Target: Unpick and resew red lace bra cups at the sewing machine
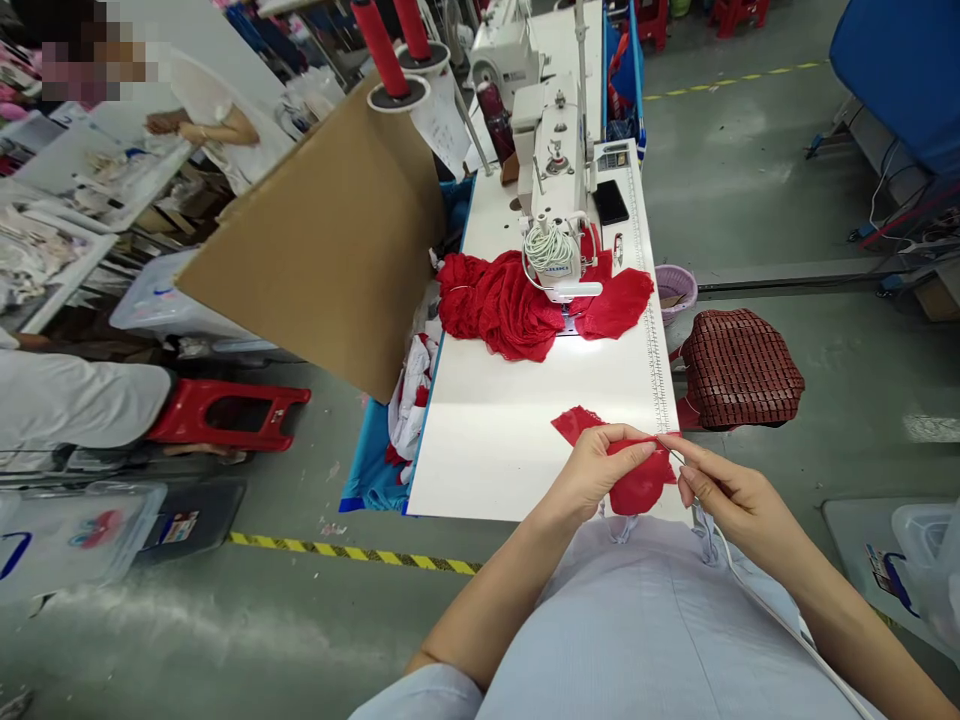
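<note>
My left hand (600, 465) pinches the upper edge of a small red fabric piece (637, 490), held just above the near end of the white sewing table (480, 440). The cloth hangs down from my fingers, and one corner spreads out to the left. Against the right end of that edge, my right hand (724, 487) has its fingers closed on a thin dark pointed tool, too small to tell its kind. Beyond my hands, a bunched heap of red fabric (495, 305) and a flat red piece (619, 303) lie at the white sewing machine (559, 200).
A phone (610, 202) lies beside the machine. A large cardboard sheet (337, 240) stands at the table's left, above a blue bin (367, 470) with white and red cloth. Right of the table are a purple basket (676, 290) and a covered stool (742, 370). Other people sit at left.
</note>
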Demonstrator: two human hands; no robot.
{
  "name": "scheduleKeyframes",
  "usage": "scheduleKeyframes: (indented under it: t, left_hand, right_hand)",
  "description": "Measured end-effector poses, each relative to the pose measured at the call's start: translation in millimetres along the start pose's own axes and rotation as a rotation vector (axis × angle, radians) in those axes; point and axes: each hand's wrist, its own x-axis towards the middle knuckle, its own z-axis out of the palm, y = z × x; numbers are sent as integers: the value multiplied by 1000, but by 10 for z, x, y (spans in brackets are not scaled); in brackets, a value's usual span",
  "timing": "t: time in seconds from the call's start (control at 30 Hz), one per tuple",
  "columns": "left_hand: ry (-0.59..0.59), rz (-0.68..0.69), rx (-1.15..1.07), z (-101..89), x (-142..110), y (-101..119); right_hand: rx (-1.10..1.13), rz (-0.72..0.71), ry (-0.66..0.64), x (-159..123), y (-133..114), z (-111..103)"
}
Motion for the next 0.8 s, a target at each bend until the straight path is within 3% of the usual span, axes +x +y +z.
scheduleKeyframes:
  t: [0.27, 0.43, 0.5, 0.67, 0.8]
  left_hand:
    - [-11, -32, -18, -33, 1, -25]
    - [-44, 14, 45, -39, 21, -75]
    - [-59, 76, 137, -28, 24, -99]
    - [-150, 171, 372, -20, -6, -103]
    - [-166, 254, 489, -58, -39, -72]
  right_hand:
    - [271, 123, -65, 31, -74, -19]
    - [495, 240, -73, 42, -80, 35]
    - [443, 178, -21, 52, -88, 68]
    - [233, 33, 311, 85, -142, 63]
    - [245, -16, 350, 111, -151, -2]
